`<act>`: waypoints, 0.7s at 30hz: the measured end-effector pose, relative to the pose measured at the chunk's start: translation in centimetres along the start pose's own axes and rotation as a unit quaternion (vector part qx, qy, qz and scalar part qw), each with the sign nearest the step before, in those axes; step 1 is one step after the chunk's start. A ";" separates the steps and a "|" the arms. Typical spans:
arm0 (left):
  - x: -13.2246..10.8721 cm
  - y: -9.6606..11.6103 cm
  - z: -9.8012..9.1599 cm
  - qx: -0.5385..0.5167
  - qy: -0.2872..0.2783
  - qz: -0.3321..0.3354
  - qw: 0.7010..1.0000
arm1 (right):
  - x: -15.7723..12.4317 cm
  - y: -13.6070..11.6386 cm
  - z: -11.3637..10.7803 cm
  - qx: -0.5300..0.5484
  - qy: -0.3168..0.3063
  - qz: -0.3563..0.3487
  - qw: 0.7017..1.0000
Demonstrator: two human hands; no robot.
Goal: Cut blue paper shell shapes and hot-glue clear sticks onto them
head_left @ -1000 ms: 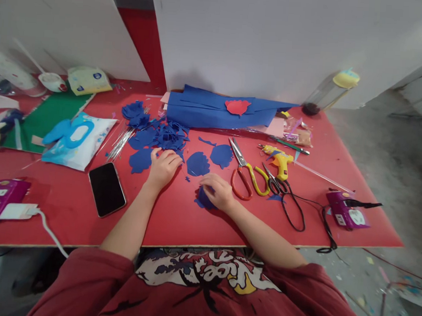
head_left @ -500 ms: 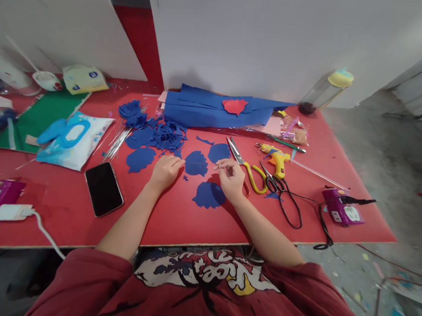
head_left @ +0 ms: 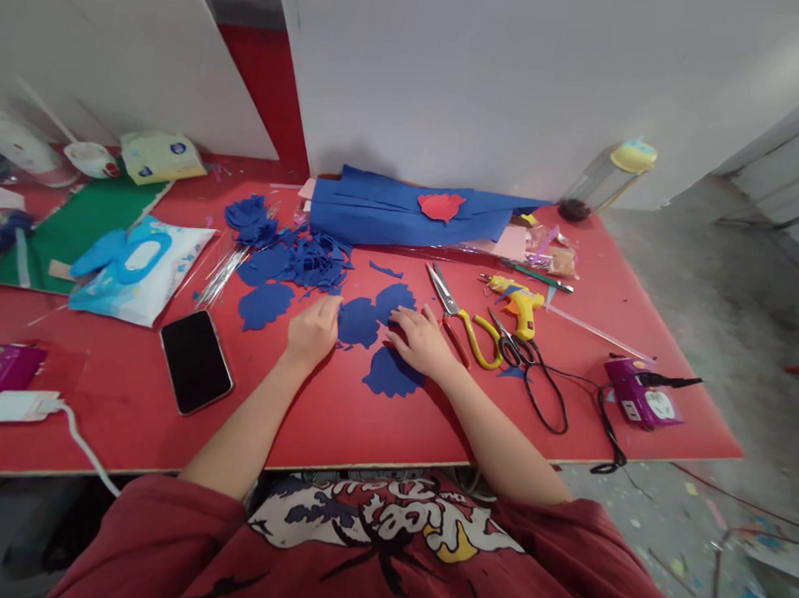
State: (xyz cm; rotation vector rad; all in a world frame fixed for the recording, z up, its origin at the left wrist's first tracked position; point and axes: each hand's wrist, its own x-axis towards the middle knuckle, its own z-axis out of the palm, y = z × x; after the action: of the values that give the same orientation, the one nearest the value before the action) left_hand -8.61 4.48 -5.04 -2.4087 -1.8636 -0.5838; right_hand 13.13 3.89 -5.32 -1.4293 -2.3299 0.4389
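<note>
Several blue petal-shaped cutouts lie flat on the red table [head_left: 338, 422]. My left hand [head_left: 313, 328] rests with its fingertips on the left edge of one blue cutout [head_left: 359, 322]. My right hand [head_left: 421, 338] lies flat, fingers spread, touching the cutout above it [head_left: 394, 297] and covering the top of a third blue cutout [head_left: 387, 377] nearest me. Neither hand holds anything. A heap of blue scraps [head_left: 311, 257] sits just behind my left hand, with another petal [head_left: 265, 304] to its left.
Red-and-yellow scissors [head_left: 462, 319], small black scissors [head_left: 515, 347] and a yellow glue gun [head_left: 521, 305] lie right of my hands. A black phone [head_left: 196, 361] and wipes pack [head_left: 137, 269] are left. Folded blue sheets [head_left: 391, 213] with a red cutout [head_left: 440, 206] lie behind. Purple sockets [head_left: 641, 399] sit at both sides.
My right hand let go of the blue cutout near me, leaving it flat, and moved up to the petals by the scissors, fingers spreading. My left hand slid slightly right onto a petal.
</note>
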 end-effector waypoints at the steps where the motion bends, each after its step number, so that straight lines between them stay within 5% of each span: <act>1: -0.1 0.6 0.0 -0.004 -0.021 0.011 1.000 | -0.1 -0.2 0.0 0.001 -0.003 -0.006 1.000; 3: -0.3 1.4 0.2 0.007 -0.115 0.019 0.993 | -0.1 -0.4 0.1 0.000 0.002 -0.015 1.000; 6: -0.2 1.7 0.4 0.027 -0.171 0.011 0.985 | 0.0 -0.4 0.1 -0.001 0.020 -0.020 1.000; 15: 0.4 0.6 -0.3 0.034 -0.176 0.033 0.983 | 0.3 0.1 -0.3 -0.009 0.106 0.019 0.994; 21: 0.3 0.8 -0.2 0.041 -0.167 0.031 0.985 | 0.6 0.4 -0.8 -0.058 0.108 0.101 0.987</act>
State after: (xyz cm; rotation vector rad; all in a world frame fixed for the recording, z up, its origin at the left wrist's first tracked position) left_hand -7.81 4.48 -4.59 -2.6283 -1.8693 -0.0968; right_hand 13.60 4.65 -4.74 -1.6852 -2.0778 0.1922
